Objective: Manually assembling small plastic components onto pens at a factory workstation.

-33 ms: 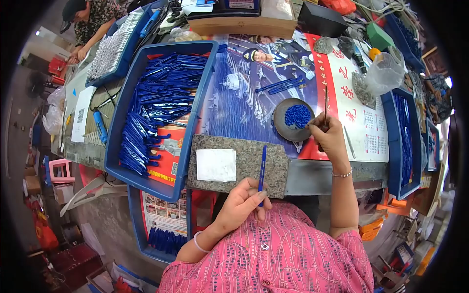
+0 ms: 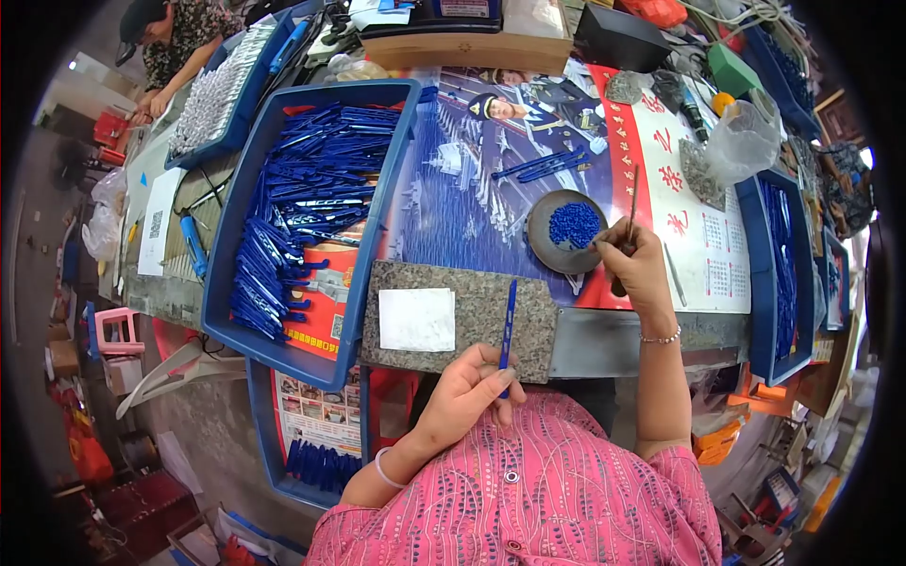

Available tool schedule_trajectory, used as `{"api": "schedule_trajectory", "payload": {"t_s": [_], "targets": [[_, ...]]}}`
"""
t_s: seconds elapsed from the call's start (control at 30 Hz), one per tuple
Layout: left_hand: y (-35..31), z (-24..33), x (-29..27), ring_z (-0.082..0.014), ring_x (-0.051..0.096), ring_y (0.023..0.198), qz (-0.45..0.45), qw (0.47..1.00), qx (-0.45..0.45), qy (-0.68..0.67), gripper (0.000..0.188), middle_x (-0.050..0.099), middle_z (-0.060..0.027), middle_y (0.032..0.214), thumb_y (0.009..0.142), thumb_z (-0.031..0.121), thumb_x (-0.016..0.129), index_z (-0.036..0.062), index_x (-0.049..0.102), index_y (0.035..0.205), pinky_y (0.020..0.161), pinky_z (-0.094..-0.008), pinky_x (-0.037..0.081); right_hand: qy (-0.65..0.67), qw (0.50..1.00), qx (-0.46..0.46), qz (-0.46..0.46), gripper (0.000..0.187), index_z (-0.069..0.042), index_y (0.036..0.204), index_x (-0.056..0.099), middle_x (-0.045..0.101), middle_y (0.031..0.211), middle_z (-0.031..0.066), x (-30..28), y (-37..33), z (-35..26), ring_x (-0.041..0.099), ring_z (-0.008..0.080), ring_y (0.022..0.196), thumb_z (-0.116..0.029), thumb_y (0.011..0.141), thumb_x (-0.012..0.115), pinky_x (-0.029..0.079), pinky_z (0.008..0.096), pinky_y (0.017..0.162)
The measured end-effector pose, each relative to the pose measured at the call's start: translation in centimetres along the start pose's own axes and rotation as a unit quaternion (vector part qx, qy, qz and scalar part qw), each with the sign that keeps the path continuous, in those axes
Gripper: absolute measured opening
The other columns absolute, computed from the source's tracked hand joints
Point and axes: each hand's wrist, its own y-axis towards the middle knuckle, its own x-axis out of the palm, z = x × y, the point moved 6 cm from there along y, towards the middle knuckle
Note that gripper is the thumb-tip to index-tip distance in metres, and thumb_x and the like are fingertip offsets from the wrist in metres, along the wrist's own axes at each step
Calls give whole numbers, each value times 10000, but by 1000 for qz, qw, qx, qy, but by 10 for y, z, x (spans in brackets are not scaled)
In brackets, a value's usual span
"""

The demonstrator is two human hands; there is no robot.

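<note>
My left hand (image 2: 470,391) is closed around the lower end of a slim blue pen (image 2: 509,330), which points up over the front edge of a speckled stone slab (image 2: 514,325). My right hand (image 2: 634,264) grips a thin dark rod with a brown handle (image 2: 633,203), its shaft standing up above the fist. The thumb and forefinger of that hand are pinched at the right rim of a round grey dish (image 2: 543,247). Tiny blue pieces (image 2: 574,224) are heaped in the dish. Whether a piece is between those fingertips is too small to tell.
A large blue tray (image 2: 212,311) of blue pen parts (image 2: 326,151) stands left. Several blue pen parts (image 2: 543,165) lie on the poster behind the dish. White paper (image 2: 416,319) rests on the slab. Another blue tray (image 2: 760,283) stands right. A person (image 2: 184,47) sits far left.
The top of the thin rod in my right hand has tilted very slightly to the right. My left hand and the pen are practically unmoved.
</note>
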Motion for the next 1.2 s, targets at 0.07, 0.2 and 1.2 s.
{"api": "schedule_trajectory", "payload": {"t_s": [0.07,0.2,1.2], "targets": [[3,2,1,-150,597,561,7,1000,0,8,201,638,-158,825,946,108,472,-8,461,1109,543,-248,495,120,991,65,-5,75,-41,814,538,572,694,49,6,-9,-1,418,39,450,8,795,593,340,191,404],[3,4,4,-154,618,594,9,1000,8,8,208,648,-174,872,941,100,471,-37,488,1096,571,-256,518,367,917,115,-107,123,-27,878,526,613,792,119,28,-38,-6,413,61,439,27,794,599,360,214,389],[-2,13,10,-242,662,858,28,999,13,45,308,623,-188,1051,948,61,433,-71,451,1225,735,-305,551,458,840,188,-223,207,-37,957,445,544,800,119,88,-104,-25,359,63,422,-17,810,589,298,208,368]]}}
